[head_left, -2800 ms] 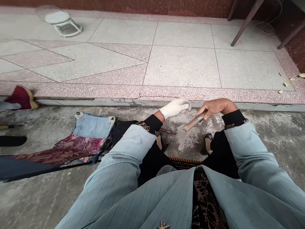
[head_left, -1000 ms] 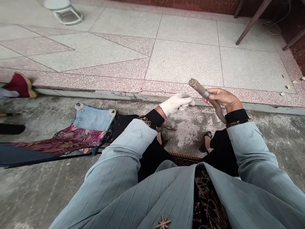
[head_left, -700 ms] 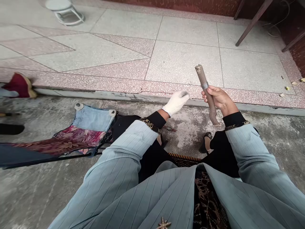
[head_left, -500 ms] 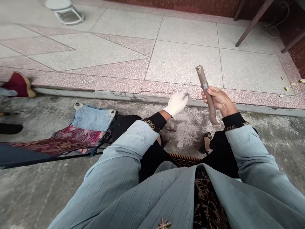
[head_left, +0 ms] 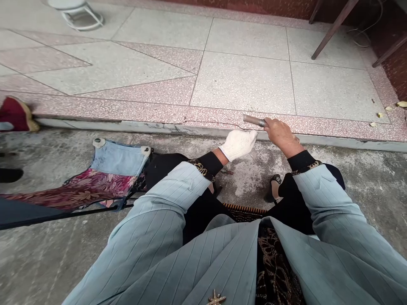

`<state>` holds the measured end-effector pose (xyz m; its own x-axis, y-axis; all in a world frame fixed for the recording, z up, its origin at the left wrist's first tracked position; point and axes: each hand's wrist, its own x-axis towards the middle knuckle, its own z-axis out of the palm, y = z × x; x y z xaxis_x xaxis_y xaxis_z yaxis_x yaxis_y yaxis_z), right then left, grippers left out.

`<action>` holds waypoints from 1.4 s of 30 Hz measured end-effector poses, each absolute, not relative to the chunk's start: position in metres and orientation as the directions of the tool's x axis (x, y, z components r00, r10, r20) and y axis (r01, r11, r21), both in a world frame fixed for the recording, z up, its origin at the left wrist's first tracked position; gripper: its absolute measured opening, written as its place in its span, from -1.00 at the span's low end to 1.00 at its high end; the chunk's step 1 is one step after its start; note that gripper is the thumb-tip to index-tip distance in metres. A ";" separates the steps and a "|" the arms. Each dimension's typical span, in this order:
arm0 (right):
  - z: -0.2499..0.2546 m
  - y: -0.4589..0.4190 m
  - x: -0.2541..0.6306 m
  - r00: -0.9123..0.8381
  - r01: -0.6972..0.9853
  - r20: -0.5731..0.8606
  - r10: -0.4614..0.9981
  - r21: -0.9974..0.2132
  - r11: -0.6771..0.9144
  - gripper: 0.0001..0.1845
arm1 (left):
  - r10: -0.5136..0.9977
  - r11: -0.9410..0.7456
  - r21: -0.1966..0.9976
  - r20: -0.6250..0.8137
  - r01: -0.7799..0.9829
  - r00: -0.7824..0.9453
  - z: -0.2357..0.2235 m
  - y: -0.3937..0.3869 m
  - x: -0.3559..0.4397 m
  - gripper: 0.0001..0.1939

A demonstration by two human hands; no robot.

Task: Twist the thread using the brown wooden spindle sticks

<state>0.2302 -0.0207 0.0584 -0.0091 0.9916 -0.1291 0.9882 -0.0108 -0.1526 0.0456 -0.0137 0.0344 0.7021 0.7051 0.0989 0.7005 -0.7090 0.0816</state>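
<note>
One wooden stick (head_left: 252,120), bound with coiled wire (head_left: 261,123), is clamped in the bare right hand (head_left: 280,134) above the kerb (head_left: 133,127); the gloved left hand (head_left: 239,143) has its fingers curled together just beside it (whether they pinch a wire end, I cannot tell). Winding seems the step in hand, and the next move likely calls for a steady grip and even tension.
</note>
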 end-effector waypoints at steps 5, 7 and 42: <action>0.062 -0.018 0.242 -0.265 0.964 -0.623 0.736 -0.149 0.221 -0.67 | 0.623 -0.756 0.251 -0.009 0.604 0.782 0.035 -0.008 0.044 -0.61; 0.065 -0.015 0.257 -0.451 0.892 -0.701 0.552 -0.379 0.247 -0.62 | 0.585 -0.676 0.500 -0.081 0.540 0.807 0.036 -0.002 0.040 -0.67; 0.088 -0.031 0.282 -0.369 -0.207 0.039 0.928 -0.977 -0.041 -0.42 | 0.993 0.104 0.995 -0.104 -0.010 -0.047 -0.019 0.044 0.025 -0.84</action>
<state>0.2820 -0.0312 0.0879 -0.3694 0.9284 0.0394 -0.2073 -0.0410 -0.9774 0.0247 0.0443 -0.0189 -0.0468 0.9934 -0.1044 -0.0104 0.1040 0.9945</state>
